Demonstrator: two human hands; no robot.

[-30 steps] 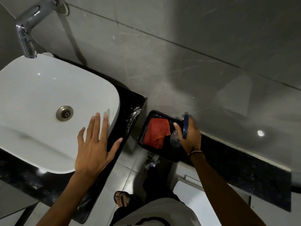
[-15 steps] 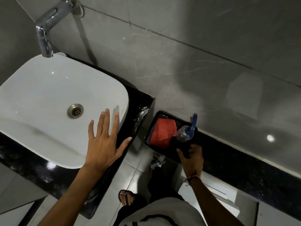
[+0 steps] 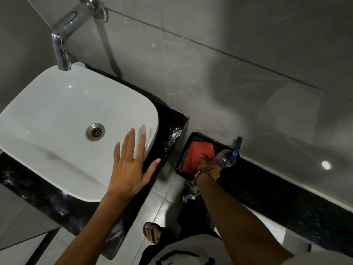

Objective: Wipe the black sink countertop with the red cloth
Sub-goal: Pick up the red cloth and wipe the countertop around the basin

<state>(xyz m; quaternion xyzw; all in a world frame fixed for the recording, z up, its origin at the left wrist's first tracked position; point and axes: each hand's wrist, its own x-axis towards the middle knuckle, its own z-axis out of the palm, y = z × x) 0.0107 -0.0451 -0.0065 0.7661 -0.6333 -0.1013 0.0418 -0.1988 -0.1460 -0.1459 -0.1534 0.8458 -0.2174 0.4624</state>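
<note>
The red cloth [image 3: 198, 152] lies folded in a black tray [image 3: 188, 138] on a black ledge to the right of the black sink countertop [image 3: 38, 190]. My right hand [image 3: 209, 167] reaches into the tray, with one finger resting on the cloth; the other fingers are curled and hidden, so a grip cannot be made out. My left hand [image 3: 129, 167] lies flat with fingers spread over the right rim of the white sink [image 3: 57, 115] and the countertop's edge. White smears [image 3: 172, 138] mark the countertop's right end.
A clear spray bottle with a blue trigger [image 3: 224, 158] stands in the tray beside my right hand. A chrome faucet [image 3: 65, 35] hangs over the sink's back. The black ledge [image 3: 277, 190] runs right along the tiled wall. My sandalled foot [image 3: 152, 232] is on the floor below.
My right hand let go of the spray bottle, dropped below the tray, and has now come onto the red cloth. My left hand stayed on the sink rim.
</note>
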